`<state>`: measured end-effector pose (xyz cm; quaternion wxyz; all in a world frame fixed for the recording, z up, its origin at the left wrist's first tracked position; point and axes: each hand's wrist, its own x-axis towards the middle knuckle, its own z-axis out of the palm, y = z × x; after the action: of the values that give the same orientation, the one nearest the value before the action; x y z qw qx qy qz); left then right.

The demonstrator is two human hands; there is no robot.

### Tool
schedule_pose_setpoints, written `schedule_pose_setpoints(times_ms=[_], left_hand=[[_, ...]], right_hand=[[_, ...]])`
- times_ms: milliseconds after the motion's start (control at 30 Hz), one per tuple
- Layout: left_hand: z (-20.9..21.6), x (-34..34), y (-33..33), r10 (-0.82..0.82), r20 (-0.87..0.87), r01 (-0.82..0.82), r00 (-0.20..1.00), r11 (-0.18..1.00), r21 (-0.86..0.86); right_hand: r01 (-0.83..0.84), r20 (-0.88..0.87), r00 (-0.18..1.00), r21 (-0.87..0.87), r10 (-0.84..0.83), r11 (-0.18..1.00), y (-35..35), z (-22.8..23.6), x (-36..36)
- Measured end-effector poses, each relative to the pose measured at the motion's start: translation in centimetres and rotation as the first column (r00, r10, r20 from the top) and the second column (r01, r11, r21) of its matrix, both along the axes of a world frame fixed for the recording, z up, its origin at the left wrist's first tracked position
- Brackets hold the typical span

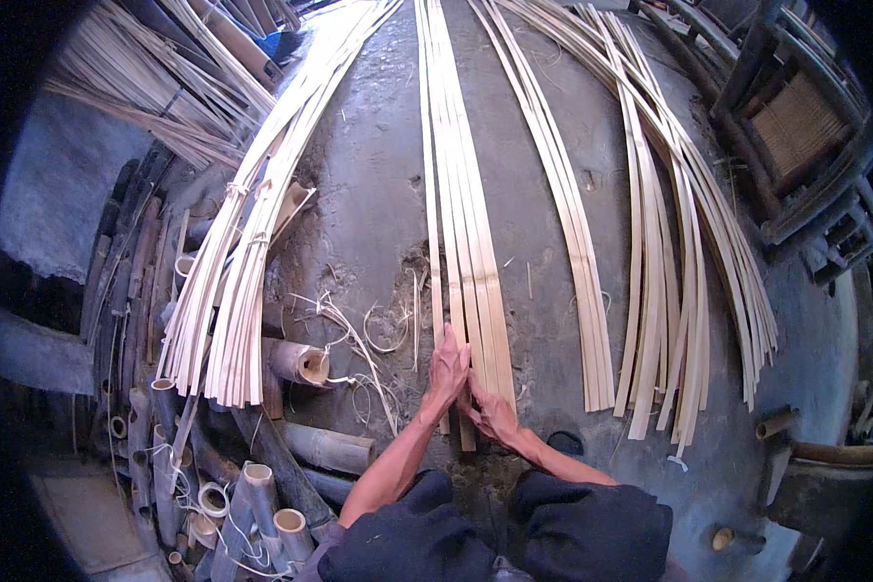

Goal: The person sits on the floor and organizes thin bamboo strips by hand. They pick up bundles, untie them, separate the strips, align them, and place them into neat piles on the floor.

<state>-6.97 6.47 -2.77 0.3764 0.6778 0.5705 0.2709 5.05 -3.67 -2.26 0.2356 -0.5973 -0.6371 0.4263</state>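
Note:
A row of long, pale bamboo strips (476,242) lies side by side on the floor, running from the far edge to just before my knees. My left hand (447,371) is on the left strips near their close ends, fingers drawn together along a strip's edge. Just right of it and a bit nearer, my right hand (496,417) closes around the ends of the strips. The two hands almost touch, and the strip between them reaches slightly nearer than its neighbours. Parts of the fingers and the undersides of the strips are hidden.
Tied bamboo strip bundles (233,320) lie at the left, above cut bamboo tubes (301,361). A narrow strip group (580,262) and crossing strip piles (684,291) lie at the right. Thin fibre scraps (364,339) litter the floor. A dark chair (795,116) stands far right.

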Motion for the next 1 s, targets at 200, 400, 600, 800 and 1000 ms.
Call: schedule_pose_setpoints(times_ms=[200, 400, 600, 800, 1000], left_hand=[[1.6, 1.1, 0.7, -0.045, -0.167, 0.041, 0.985, 0.999, -0.026], [2.1, 0.0, 0.7, -0.101, -0.273, 0.085, 0.957, 0.994, -0.072], [3.3, -1.1, 0.5, 0.140, -0.415, -0.062, 0.899, 0.979, 0.194], [1.7, -2.3, 0.8, 0.119, -0.452, -0.022, 0.884, 0.976, 0.215], [1.5, -1.7, -1.5, -0.020, -0.111, 0.032, 0.994, 0.993, 0.111]], right_hand=[[-0.023, 0.140, 0.990, -0.014, 0.025, 1.000, -0.2, -1.0, 0.8], [-0.012, 0.191, 0.981, -0.023, 0.017, 1.000, 0.1, 0.7, 0.3], [0.055, 0.028, 0.998, 0.181, -0.061, 0.982, -0.9, 1.2, 0.7], [0.083, -0.010, 0.997, 0.092, -0.082, 0.992, -1.3, 1.9, 1.0], [0.243, -0.040, 0.970, 0.149, -0.240, 0.959, -0.3, 3.2, 4.5]])
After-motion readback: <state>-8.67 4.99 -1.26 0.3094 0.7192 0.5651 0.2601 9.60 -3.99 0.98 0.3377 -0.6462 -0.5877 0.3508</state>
